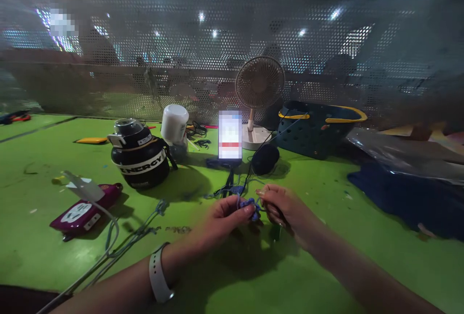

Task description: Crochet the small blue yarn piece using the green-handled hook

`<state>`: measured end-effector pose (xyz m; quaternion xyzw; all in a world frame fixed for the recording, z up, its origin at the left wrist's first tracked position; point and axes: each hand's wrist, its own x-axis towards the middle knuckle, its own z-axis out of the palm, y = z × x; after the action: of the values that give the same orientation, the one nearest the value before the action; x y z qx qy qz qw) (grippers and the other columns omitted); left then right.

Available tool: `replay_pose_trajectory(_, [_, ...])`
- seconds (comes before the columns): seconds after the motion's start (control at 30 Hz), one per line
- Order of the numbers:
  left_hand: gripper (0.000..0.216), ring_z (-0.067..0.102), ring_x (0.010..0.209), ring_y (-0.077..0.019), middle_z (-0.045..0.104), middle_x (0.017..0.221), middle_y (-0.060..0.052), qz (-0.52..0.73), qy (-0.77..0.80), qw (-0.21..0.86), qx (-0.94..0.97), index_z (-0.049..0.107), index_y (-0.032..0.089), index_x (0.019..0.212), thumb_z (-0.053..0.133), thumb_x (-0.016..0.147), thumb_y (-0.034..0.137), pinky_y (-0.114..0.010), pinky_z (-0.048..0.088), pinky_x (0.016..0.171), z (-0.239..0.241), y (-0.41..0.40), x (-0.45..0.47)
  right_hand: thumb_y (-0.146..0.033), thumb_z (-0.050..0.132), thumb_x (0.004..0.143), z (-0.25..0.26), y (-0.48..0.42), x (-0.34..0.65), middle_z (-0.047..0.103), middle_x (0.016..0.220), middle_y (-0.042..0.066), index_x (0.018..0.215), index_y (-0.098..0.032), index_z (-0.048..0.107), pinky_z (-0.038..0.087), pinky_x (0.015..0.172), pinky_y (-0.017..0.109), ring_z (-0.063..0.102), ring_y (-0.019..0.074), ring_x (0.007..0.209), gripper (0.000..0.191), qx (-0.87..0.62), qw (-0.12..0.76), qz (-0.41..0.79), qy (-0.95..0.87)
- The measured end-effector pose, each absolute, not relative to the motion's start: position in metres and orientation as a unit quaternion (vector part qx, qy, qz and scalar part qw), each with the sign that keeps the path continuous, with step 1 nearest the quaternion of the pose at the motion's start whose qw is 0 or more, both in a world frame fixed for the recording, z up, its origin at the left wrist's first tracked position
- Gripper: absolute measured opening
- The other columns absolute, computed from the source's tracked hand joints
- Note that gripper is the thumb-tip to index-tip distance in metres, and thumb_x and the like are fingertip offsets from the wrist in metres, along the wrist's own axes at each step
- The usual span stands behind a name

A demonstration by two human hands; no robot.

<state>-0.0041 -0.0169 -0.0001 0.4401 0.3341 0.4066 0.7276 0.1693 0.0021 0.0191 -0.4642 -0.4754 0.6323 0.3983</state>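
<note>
Two hands, one small thing btwn them: L grip (pixel 229 213) has thumb & fingers together, clamped on a blue-purple yarn piece (pixel 248 203). R grip (pixel 285 205) is just beside it, fingers together on what looks like a slim tool, w/ a dark green end (pixel 277 234) poking out below; the tool's tip is hidden, can't tell shape.

Handling (my guess): piece prob. v. light, soft, floppy, w/ little stiffness of its own; not slippery, hard to break, but loose loops may snag or pull out if tugged. Best hold = thumb & forefinger flat on the dense part, where L grip has it, clear of the loops on the R grip side.

Looks: bumpy, knobbly texture, uneven edge, partly under L thumb; underside not visible. Thin strand of the same tint spans to R grip's fingertips.

Just beyond the grips, more blue yarn (pixel 237 190) lies on the green surface (pixel 319 186). Farther out, a dark yarn ball (pixel 266 159), its dark strand leading back twd L grip; then a lit phone (pixel 230 135) standing straight ahead, & past it a fan (pixel 260 82).
</note>
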Motion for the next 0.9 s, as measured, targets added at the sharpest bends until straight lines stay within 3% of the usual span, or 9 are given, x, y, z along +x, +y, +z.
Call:
replay_pose_trajectory(0.13, [0.027, 0.063, 0.055, -0.0099, 0.069, 0.067, -0.002, 0.417, 0.339, 0.721, 0.437, 0.067, 0.015, 0.080, 0.069, 0.082, 0.043, -0.019, 0.049, 0.050, 0.001, -0.018, -0.002, -0.042, 0.071, 0.074, 0.017, 0.002, 0.167, 0.038, 0.038, -0.012, 0.059, -0.020, 0.048, 0.017, 0.037, 0.021, 0.026, 0.0044, 0.034, 0.035, -0.461, 0.375, 0.640, -0.487])
replay_pose_trajectory(0.33, [0.042, 0.061, 0.044, -0.0093, 0.067, 0.059, 0.001, 0.376, 0.368, 0.716, 0.460, 0.063, 0.014, 0.075, 0.080, 0.065, 0.051, -0.018, 0.046, 0.041, 0.003, -0.013, -0.002, -0.049, 0.070, 0.076, 0.019, 0.000, 0.168, 0.049, 0.047, -0.008, 0.063, -0.018, 0.053, 0.026, 0.042, 0.019, 0.037, 0.0043, 0.041, 0.037, -0.464, 0.418, 0.634, -0.455])
replay_pose_trajectory(0.47, [0.041, 0.061, 0.046, -0.0081, 0.068, 0.061, 0.000, 0.343, 0.354, 0.725, 0.481, 0.065, 0.014, 0.075, 0.077, 0.068, 0.052, -0.017, 0.044, 0.041, 0.001, -0.013, -0.003, -0.056, 0.070, 0.074, 0.018, -0.003, 0.164, 0.048, 0.045, -0.008, 0.075, -0.018, 0.060, 0.027, 0.041, 0.020, 0.037, 0.0049, 0.038, 0.039, -0.433, 0.427, 0.677, -0.413])
replay_pose_trajectory(0.63, [0.029, 0.058, 0.047, -0.0068, 0.069, 0.062, -0.001, 0.283, 0.325, 0.762, 0.483, 0.068, 0.013, 0.074, 0.075, 0.076, 0.042, -0.017, 0.044, 0.044, -0.001, -0.018, -0.004, -0.051, 0.071, 0.075, 0.019, -0.006, 0.157, 0.044, 0.045, -0.010, 0.061, -0.019, 0.047, 0.020, 0.036, 0.019, 0.028, 0.0013, 0.032, 0.042, -0.401, 0.419, 0.709, -0.400])
replay_pose_trajectory(0.9, [0.026, 0.061, 0.051, -0.0113, 0.068, 0.059, -0.001, 0.259, 0.317, 0.774, 0.483, 0.067, 0.015, 0.067, 0.078, 0.073, 0.038, -0.023, 0.046, 0.050, -0.008, -0.017, -0.006, -0.042, 0.075, 0.072, 0.023, -0.005, 0.159, 0.047, 0.050, -0.011, 0.065, -0.020, 0.044, 0.022, 0.037, 0.017, 0.029, 0.0003, 0.033, 0.039, -0.377, 0.470, 0.700, -0.384])
